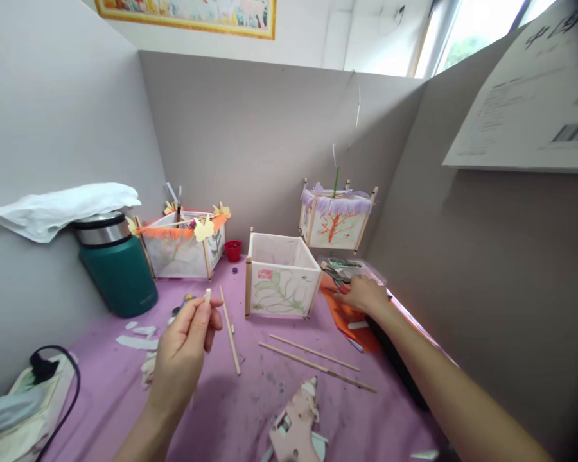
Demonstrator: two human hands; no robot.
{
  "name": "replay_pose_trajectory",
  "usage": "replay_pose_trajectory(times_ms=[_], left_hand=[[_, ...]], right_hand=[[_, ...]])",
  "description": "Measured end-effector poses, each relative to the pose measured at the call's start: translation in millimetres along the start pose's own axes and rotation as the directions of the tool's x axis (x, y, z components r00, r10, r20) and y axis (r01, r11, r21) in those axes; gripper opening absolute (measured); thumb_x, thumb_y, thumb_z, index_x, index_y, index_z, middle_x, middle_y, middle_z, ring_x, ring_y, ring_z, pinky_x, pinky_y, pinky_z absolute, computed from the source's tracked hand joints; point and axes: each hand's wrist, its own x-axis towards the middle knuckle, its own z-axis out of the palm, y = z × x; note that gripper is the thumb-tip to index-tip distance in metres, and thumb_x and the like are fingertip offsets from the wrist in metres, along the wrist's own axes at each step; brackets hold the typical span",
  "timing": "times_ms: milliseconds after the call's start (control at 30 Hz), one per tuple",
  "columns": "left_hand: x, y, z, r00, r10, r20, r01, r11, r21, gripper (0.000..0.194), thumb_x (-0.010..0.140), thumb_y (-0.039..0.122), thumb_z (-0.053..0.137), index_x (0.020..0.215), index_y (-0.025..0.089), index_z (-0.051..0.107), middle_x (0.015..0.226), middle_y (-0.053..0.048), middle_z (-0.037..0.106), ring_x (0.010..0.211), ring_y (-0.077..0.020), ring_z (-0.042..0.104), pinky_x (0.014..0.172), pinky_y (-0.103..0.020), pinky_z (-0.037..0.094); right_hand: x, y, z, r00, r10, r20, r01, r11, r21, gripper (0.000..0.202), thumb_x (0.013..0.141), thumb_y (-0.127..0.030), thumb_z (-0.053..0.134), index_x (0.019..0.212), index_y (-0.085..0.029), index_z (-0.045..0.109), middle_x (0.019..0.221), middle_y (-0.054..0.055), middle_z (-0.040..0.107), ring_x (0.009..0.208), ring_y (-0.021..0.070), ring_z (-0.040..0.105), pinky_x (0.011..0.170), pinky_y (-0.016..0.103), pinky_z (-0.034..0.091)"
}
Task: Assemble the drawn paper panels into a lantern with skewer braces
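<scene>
My left hand (185, 340) is closed in a pinch, holding a short pale stick piece (207, 296) upright between thumb and fingertips. At the right, my right hand (366, 295) has its fingers at grey metal scissors (336, 276) over an orange sheet (337, 308); part of the grip is hidden. Between the hands stands a white box lantern (284, 289) with wooden corner sticks and a plant drawing. Thin wooden sticks (318, 367) lie in front of it, and another stick (230, 330) lies beside my left hand. A pink glue gun (296, 423) rests at the near edge.
A lantern with orange trim (173, 253) stands at the back left beside a green bottle (120, 266) and a small red cup (233, 251). A purple-fringed lantern (334, 221) is at the back right. A power strip (38, 404) with a cable lies left. Grey partitions surround the purple tabletop.
</scene>
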Motion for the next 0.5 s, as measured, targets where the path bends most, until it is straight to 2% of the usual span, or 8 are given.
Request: replay_pose_trajectory(times_ms=[100,167,333,400,500], left_hand=[[6,-7,-2.6,0.999,0.037,-0.011,-0.033,0.967,0.252,0.031,0.087,0.048,0.045,0.089,0.021,0.060,0.072,0.002,0.054,0.061,-0.0110,0.049,0.059,-0.022,0.039],[8,-11,-4.3,0.998,0.063,-0.004,-0.058,0.932,0.359,0.032,0.086,0.049,0.045,0.083,0.021,0.060,0.073,0.002,0.057,0.068,-0.0130,0.053,0.064,-0.023,0.039],[9,-13,-4.5,0.997,0.072,0.013,-0.070,0.878,0.473,0.036,0.086,0.051,0.043,0.077,0.021,0.060,0.076,0.001,0.063,0.076,-0.0154,0.058,0.064,-0.022,0.039],[9,-13,-2.9,0.997,0.062,0.043,-0.075,0.860,0.504,0.036,0.085,0.051,0.043,0.077,0.021,0.060,0.074,0.001,0.063,0.071,-0.0144,0.057,0.062,-0.021,0.039],[9,-14,-0.5,0.992,0.069,0.105,-0.115,0.837,0.535,0.034,0.084,0.050,0.044,0.078,0.021,0.060,0.068,0.003,0.062,0.062,-0.0125,0.055,0.059,-0.020,0.039]], right_hand=[[17,-13,3,1.000,0.031,-0.006,-0.031,0.997,-0.071,0.071,0.064,-0.068,0.057,0.106,-0.011,0.064,0.117,0.022,0.057,0.108,0.0379,0.053,0.084,0.046,0.040],[21,-21,7,1.000,0.018,-0.002,-0.018,0.998,-0.068,0.070,0.065,-0.068,0.057,0.107,-0.012,0.064,0.117,0.021,0.057,0.109,0.0376,0.051,0.085,0.047,0.039],[3,-34,21,0.999,-0.017,0.041,0.019,0.998,-0.062,0.066,0.061,-0.064,0.062,0.104,-0.014,0.065,0.115,0.019,0.059,0.107,0.0365,0.052,0.085,0.047,0.039],[-5,-37,26,0.998,-0.015,0.066,0.018,0.998,-0.057,0.064,0.060,-0.065,0.062,0.099,-0.014,0.066,0.111,0.019,0.060,0.105,0.0374,0.052,0.084,0.049,0.038],[-12,-41,30,0.997,-0.004,0.078,0.008,0.999,-0.050,0.073,0.060,-0.069,0.059,0.105,-0.011,0.064,0.113,0.022,0.058,0.109,0.0397,0.049,0.086,0.052,0.036]])
